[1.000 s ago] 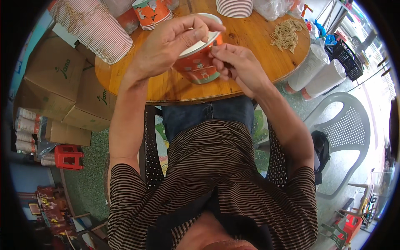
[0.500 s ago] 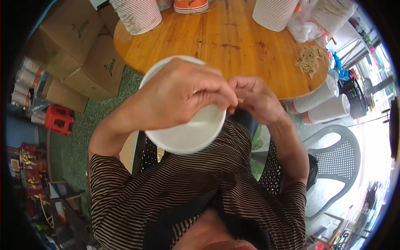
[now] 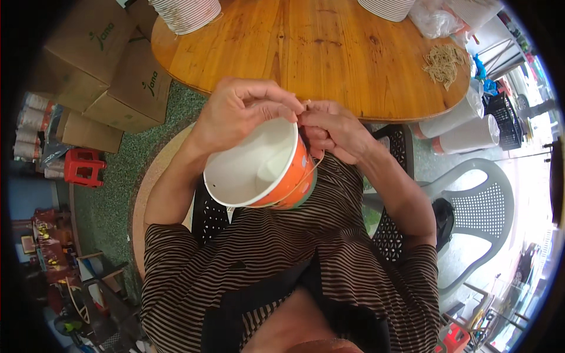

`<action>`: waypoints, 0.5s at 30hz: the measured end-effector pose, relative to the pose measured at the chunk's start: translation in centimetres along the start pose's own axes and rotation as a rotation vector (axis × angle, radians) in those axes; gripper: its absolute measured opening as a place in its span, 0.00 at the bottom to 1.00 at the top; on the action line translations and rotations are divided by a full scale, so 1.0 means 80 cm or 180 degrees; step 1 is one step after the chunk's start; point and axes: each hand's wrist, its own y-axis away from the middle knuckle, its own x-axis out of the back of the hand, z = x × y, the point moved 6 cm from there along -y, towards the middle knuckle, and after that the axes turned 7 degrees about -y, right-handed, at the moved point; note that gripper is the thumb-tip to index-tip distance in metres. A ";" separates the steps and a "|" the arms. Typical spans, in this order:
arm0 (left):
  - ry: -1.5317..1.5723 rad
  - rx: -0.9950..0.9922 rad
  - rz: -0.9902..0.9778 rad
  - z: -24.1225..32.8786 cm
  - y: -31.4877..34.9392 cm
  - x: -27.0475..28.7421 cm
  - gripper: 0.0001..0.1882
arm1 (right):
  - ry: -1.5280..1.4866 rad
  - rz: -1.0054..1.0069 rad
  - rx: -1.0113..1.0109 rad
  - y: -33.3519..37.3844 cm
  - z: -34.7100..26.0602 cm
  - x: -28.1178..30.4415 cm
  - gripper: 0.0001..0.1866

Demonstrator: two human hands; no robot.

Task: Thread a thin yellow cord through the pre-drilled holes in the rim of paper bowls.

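Note:
A paper bucket, white inside and orange outside with a green base, is tilted over my lap, its mouth facing up and left. My left hand reaches over the mouth, thumb and fingertips closed on the far right of the rim. Against that same spot, my right hand is closed with its fingertips meeting the left ones. A thin tan string hangs from the right hand and runs along the bucket's outer side. A small dark hole shows near the rim's left edge. What lies between the fingertips is hidden.
Ahead is a wooden table with stacked buckets and a tan string pile. Cardboard boxes and a red stool are at left. Wrapped stacks and a grey chair stand at right.
The bucket has tipped so its orange side and the string along it now show. My left hand has moved up and left off the mouth's middle; my right hand has shifted slightly left.

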 end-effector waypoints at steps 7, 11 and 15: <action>-0.0451 -0.0431 0.0071 0.017 -0.017 0.011 0.07 | 0.0252 -0.0072 0.0403 -0.009 -0.023 -0.001 0.13; -0.0831 -0.0701 0.0618 0.031 -0.010 0.022 0.07 | 0.0410 -0.0252 0.0668 -0.009 -0.051 -0.018 0.15; -0.1448 -0.0568 0.0759 0.009 0.005 0.002 0.10 | 0.0448 0.0085 0.0467 -0.011 -0.034 -0.009 0.20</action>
